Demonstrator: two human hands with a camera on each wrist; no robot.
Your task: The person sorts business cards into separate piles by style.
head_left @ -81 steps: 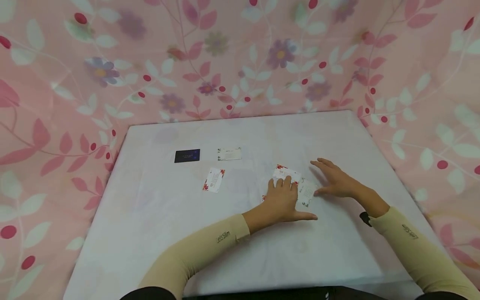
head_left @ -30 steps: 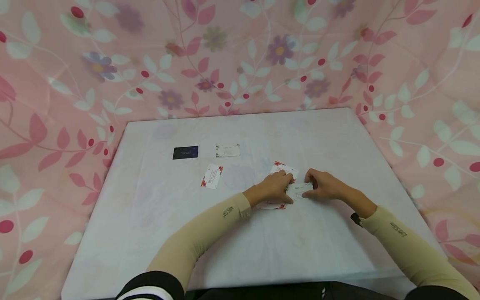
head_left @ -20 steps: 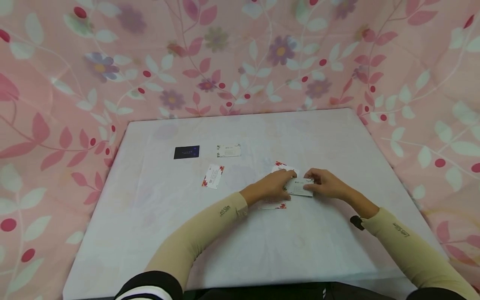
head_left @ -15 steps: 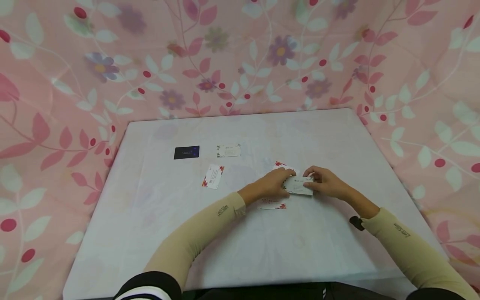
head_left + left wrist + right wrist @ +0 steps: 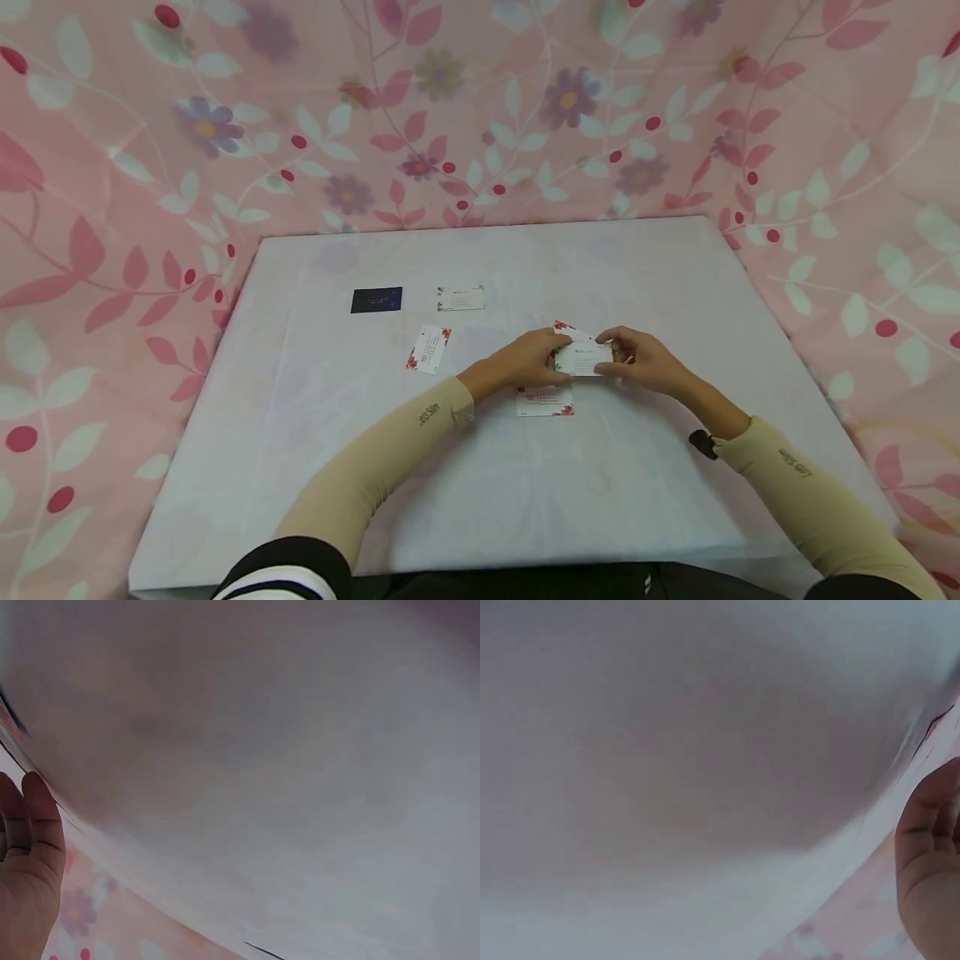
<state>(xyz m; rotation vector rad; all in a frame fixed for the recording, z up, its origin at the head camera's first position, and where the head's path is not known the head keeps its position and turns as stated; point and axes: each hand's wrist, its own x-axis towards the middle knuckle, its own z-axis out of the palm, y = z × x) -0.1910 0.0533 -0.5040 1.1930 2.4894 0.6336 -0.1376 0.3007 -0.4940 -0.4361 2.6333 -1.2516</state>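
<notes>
In the head view a white business card (image 5: pixel 582 361) with grey print and leafy corners is held level between my two hands. My left hand (image 5: pixel 528 357) pinches its left end, with the thumb on the near side. At the other end my right hand (image 5: pixel 643 358) grips it between thumb and curled fingers. Partly covered behind it lies a red-flowered card (image 5: pixel 572 330). Nearer to me, another red-flowered card (image 5: pixel 545 403) lies flat below the left hand. Each wrist view catches only part of a hand (image 5: pixel 34 862) at its edge.
On the left of the white-covered table (image 5: pixel 480 500) lie a dark blue card (image 5: pixel 377 300), a pale leaf-patterned card (image 5: pixel 461 297) and a tilted red-flowered card (image 5: pixel 428 349). A pink floral cloth (image 5: pixel 480 108) hangs around the back and sides.
My hands have come together on the leaf-cornered card, lifted it from the red-flowered cards and shifted it left. The near red-flowered card is now more fully uncovered.
</notes>
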